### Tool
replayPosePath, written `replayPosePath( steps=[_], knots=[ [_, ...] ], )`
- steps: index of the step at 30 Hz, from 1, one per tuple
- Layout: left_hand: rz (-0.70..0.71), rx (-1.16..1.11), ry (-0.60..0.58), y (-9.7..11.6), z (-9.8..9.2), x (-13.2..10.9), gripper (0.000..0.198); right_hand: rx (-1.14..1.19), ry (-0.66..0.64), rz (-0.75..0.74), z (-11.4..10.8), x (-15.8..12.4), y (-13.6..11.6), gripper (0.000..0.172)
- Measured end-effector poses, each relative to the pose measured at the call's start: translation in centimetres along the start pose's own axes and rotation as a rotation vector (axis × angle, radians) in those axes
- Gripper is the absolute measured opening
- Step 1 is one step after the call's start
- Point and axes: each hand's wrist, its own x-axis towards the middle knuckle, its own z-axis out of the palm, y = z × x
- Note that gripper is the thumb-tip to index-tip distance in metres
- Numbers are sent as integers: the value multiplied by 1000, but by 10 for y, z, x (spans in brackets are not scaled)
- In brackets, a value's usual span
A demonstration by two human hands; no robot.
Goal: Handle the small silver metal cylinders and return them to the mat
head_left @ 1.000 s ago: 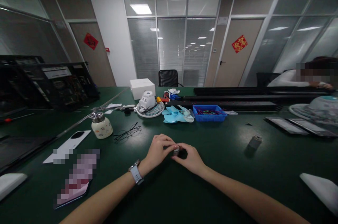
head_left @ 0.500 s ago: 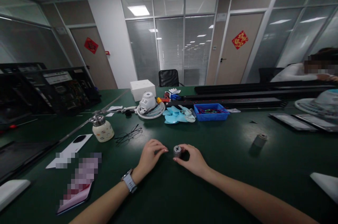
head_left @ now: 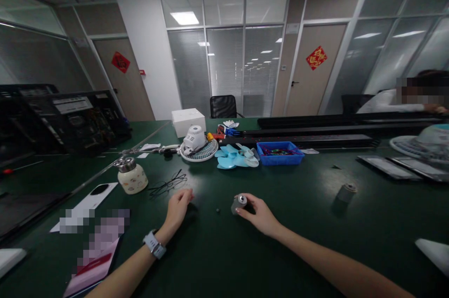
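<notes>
While the right hand (head_left: 260,214) pinches a grey metal cylinder (head_left: 236,206) from the side — thumb on the near side, fingers behind, the space between them just as wide as the piece — the cylinder tilts a little toward the palm, low over the green table (head_left: 213,260); whether its base touches there cannot be told. The left hand (head_left: 177,207) is well apart from it, fingers curled inward near the folded glasses (head_left: 168,184), tips too hidden to tell if they close on anything. Between the hands lies a tiny dark piece (head_left: 218,210), untouched.
</notes>
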Motion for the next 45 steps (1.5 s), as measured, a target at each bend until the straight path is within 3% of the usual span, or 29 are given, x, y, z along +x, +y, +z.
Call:
replayPosePath(
  steps=[3,5,10,15,23,31,35,42,45],
  knots=[
    [-6,-77,-30,6,2,-4,37,399,-26,104,-9,5,7,57],
    [20,-123,-84,13,3,-8,38,578,-27,195,-15,7,9,55],
    [111,-105,-242,14,10,-12,44,673,-64,387,-26,11,7,38],
    [85,10,-210,9,16,-8,45,784,-181,441,-31,14,5,42],
    [82,89,-263,7,18,-9,47,804,-312,411,-34,16,6,57],
    [82,97,-274,5,19,-9,48,798,-260,410,-32,14,5,49],
    [92,102,-273,5,19,-10,47,779,-269,384,-32,14,7,62],
    [87,107,-276,6,18,-10,46,590,-47,372,-22,11,14,77],
    [87,112,-277,5,18,-10,46,333,58,239,-11,7,19,71]
  ],
)
